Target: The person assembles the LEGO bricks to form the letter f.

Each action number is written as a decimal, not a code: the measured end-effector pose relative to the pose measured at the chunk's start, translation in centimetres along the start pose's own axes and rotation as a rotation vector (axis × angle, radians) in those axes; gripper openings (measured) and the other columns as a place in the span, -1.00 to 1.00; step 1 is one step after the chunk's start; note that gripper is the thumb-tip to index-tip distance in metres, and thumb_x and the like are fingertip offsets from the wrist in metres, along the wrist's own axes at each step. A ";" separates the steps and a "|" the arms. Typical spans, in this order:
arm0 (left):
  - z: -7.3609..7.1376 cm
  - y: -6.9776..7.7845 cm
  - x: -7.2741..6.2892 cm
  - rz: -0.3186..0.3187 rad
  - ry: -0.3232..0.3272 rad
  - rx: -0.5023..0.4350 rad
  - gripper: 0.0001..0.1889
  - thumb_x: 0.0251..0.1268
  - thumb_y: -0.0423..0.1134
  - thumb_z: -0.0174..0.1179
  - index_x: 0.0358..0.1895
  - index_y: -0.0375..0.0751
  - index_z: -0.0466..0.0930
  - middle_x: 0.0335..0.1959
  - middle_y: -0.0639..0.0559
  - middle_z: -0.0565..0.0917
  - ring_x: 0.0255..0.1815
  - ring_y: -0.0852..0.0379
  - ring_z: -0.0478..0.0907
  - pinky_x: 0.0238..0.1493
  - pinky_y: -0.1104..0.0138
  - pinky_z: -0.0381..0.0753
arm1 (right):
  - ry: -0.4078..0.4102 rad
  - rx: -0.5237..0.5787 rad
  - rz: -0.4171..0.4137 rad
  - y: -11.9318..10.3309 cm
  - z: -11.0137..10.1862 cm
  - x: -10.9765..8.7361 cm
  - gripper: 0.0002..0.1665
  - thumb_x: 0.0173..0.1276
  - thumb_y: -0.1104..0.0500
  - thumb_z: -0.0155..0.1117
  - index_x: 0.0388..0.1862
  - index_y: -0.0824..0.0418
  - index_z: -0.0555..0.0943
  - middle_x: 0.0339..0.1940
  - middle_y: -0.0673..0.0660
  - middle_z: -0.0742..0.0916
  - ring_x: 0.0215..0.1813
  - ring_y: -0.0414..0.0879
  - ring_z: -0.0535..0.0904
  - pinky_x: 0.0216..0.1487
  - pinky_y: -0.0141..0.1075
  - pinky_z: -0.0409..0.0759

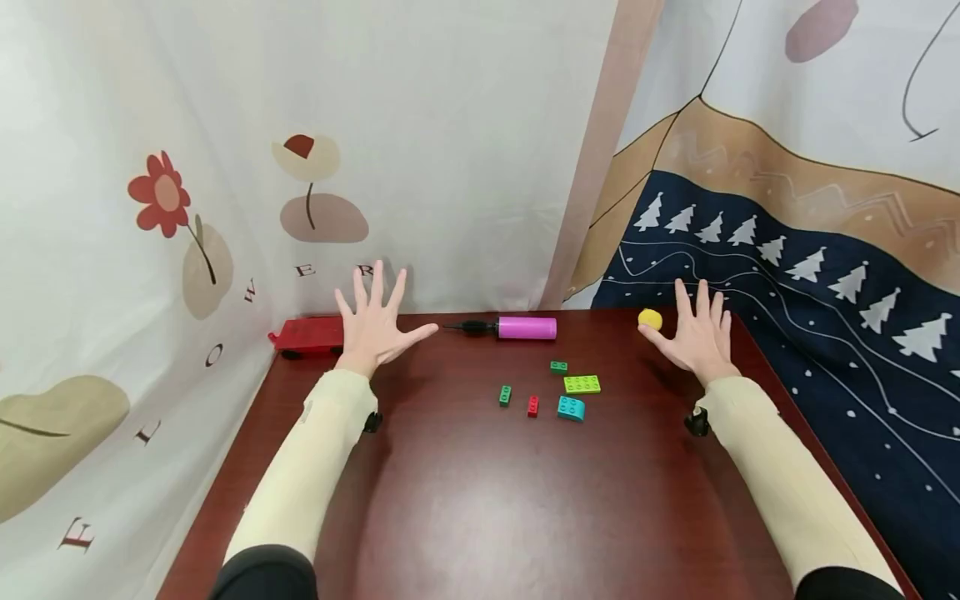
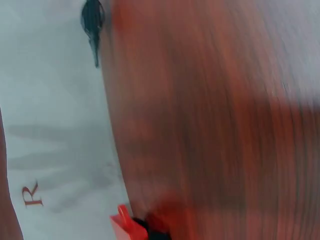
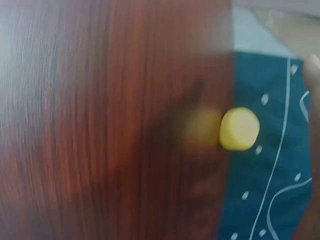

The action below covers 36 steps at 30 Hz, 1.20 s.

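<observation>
A glossy reddish-brown wooden table (image 1: pixel 480 517) meets pale printed fabric (image 1: pixel 465 150) at its far edge. Near its far right corner, a yellow ball (image 1: pixel 649 319) sits just beyond the thumb of the right hand (image 1: pixel 693 337), left of the index finger; whether they touch cannot be told. At the far left corner, a red toy vehicle (image 1: pixel 306 335) lies just left of the left hand (image 1: pixel 375 329), which partly covers it in the head view. The fingers of both hands are straight, spread wide and grasping nothing. Along the far edge, right of the left thumb, lies a purple pump (image 1: pixel 527 327) with a black nozzle. Between the hands, closer to the wearer, are 5 toy bricks: 2 green bricks (image 1: pixel 505 396), 1 red brick (image 1: pixel 532 406), 1 lime brick (image 1: pixel 582 384) and 1 blue brick (image 1: pixel 571 408). Cream sleeves (image 1: pixel 296 475) cover the forearms. At right, navy fabric (image 1: pixel 750 292) shows white trees.
</observation>
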<state>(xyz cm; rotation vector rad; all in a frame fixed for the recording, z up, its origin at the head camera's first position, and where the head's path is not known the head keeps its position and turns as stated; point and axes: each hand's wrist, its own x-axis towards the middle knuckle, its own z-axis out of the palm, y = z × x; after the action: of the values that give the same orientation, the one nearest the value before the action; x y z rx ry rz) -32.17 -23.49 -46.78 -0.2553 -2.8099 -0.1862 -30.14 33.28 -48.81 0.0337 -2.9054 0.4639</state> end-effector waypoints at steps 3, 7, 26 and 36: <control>0.1 0.8 -0.4 -0.011 -0.019 -0.089 0.23 0.07 0.81 -0.12 0.75 0.24 -0.15 0.77 -0.03 -0.38 0.71 -0.42 -0.39 0.47 -0.51 -0.35 | 0.000 0.063 -0.025 -1.1 0.1 -0.4 0.33 0.37 -0.57 0.11 0.79 0.05 -0.23 0.73 0.44 -0.09 0.66 0.57 -0.16 0.54 0.47 -0.12; 0.2 1.8 -1.1 -0.029 -0.067 -0.177 0.20 0.12 0.77 -0.12 0.75 0.23 -0.17 0.77 -0.06 -0.33 0.71 -0.45 -0.29 0.50 -0.47 -0.18 | -0.021 0.164 -0.056 -3.2 0.1 -1.4 0.27 0.40 -0.52 0.16 0.79 0.03 -0.16 0.74 0.40 0.02 0.66 0.48 -0.03 0.48 0.49 0.10; 2.4 7.6 -4.9 0.045 -0.164 -0.447 0.03 0.25 0.59 0.11 0.70 0.19 0.12 0.63 -0.04 0.26 0.54 -0.16 0.33 0.39 -0.20 0.41 | -0.218 0.400 -0.366 -13.4 3.7 -6.4 0.00 0.41 -0.28 0.40 0.66 0.10 0.28 0.56 0.16 0.49 0.53 0.17 0.39 0.47 0.27 0.35; 4.2 11.0 -6.1 0.132 -0.269 -0.615 -0.02 0.12 0.31 0.50 0.60 0.10 0.34 0.54 0.02 0.42 0.53 -0.06 0.36 0.46 -0.11 0.38 | -0.263 0.408 -0.439 -16.0 6.8 -8.2 -0.01 0.38 -0.31 0.43 0.59 0.20 0.39 0.50 0.17 0.56 0.49 0.17 0.46 0.45 0.24 0.39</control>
<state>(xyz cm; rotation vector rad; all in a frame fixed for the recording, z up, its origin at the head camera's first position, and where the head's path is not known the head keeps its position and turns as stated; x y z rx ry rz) -25.58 -13.07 -51.63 -0.6404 -2.8987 -1.0565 -22.58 15.92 -51.87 0.8268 -2.8592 1.0140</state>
